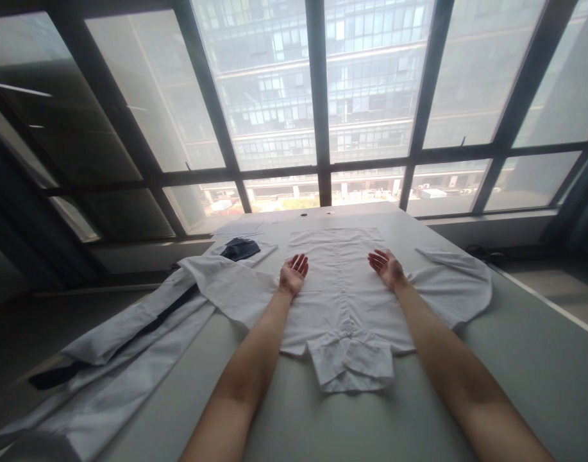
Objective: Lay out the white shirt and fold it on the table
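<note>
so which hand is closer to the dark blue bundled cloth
Left. The left hand is just to the right of the dark blue cloth, apart from it; the right hand is farther right, beyond the white shirt's button line.

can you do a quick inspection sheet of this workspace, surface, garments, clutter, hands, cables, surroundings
Surface: pale table, in front of windows.
Garment: white shirt spread out, collar toward the person, sleeves out to both sides.
Clutter: white cloth with a dark band on the left; dark cloth beyond it.
Left hand: open, over the shirt, contact unclear.
Right hand: likewise.
Cables: nothing seen clearly.
Surroundings: building outside; dark curtain at left.
</note>
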`<move>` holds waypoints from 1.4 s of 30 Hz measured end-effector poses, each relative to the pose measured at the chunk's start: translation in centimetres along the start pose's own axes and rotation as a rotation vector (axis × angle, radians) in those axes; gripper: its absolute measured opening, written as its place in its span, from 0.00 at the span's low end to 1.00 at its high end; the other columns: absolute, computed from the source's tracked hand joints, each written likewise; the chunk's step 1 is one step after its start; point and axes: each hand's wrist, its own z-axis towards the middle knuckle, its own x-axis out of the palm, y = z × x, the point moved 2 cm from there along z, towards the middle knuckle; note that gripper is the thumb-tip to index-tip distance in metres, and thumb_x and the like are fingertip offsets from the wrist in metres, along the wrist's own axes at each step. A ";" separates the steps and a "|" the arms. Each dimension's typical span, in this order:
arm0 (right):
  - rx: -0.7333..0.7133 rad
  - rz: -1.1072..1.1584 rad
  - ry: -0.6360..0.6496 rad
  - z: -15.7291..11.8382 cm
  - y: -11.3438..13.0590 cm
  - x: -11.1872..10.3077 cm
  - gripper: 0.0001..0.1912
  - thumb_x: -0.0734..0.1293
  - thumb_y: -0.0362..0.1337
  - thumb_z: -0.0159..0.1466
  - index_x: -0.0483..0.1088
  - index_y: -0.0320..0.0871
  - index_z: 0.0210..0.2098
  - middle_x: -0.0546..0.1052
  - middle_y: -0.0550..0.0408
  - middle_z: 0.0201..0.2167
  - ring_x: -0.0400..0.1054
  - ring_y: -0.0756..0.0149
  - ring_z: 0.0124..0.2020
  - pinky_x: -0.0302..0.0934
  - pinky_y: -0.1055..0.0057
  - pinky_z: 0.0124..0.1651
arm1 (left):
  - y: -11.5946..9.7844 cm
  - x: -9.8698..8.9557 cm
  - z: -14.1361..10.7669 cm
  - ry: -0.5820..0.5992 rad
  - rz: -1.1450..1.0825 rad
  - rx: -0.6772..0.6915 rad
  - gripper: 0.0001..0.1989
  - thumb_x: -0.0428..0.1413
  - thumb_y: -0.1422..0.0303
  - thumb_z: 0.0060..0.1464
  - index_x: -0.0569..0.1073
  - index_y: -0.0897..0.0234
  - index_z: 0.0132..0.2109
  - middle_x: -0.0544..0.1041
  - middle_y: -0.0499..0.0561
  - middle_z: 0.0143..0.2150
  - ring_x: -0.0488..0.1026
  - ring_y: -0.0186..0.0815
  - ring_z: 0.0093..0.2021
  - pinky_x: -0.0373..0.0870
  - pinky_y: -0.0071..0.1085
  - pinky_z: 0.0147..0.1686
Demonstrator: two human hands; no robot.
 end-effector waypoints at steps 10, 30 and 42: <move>-0.002 -0.005 -0.009 0.0 0.0 0.0 0.19 0.53 0.41 0.76 0.74 0.45 0.43 0.83 0.47 0.35 0.79 0.62 0.36 0.76 0.66 0.41 | 0.0 0.2 -0.2 0.002 0.011 -0.004 0.10 0.49 0.72 0.65 0.75 0.64 0.48 0.81 0.59 0.48 0.82 0.40 0.44 0.79 0.34 0.40; -0.003 -0.001 -0.009 0.1 0.0 -0.1 0.19 0.53 0.42 0.76 0.74 0.44 0.42 0.83 0.46 0.36 0.79 0.62 0.36 0.76 0.67 0.41 | 0.0 0.3 -0.3 -0.010 0.023 -0.002 0.10 0.50 0.72 0.65 0.75 0.63 0.48 0.80 0.59 0.49 0.81 0.39 0.44 0.78 0.32 0.40; -0.007 -0.011 -0.009 0.1 -0.1 -0.1 0.19 0.53 0.42 0.76 0.74 0.46 0.42 0.83 0.47 0.35 0.79 0.62 0.36 0.76 0.65 0.42 | 0.1 0.3 -0.3 -0.014 0.020 -0.001 0.11 0.49 0.71 0.66 0.75 0.62 0.49 0.80 0.59 0.49 0.81 0.39 0.43 0.78 0.32 0.39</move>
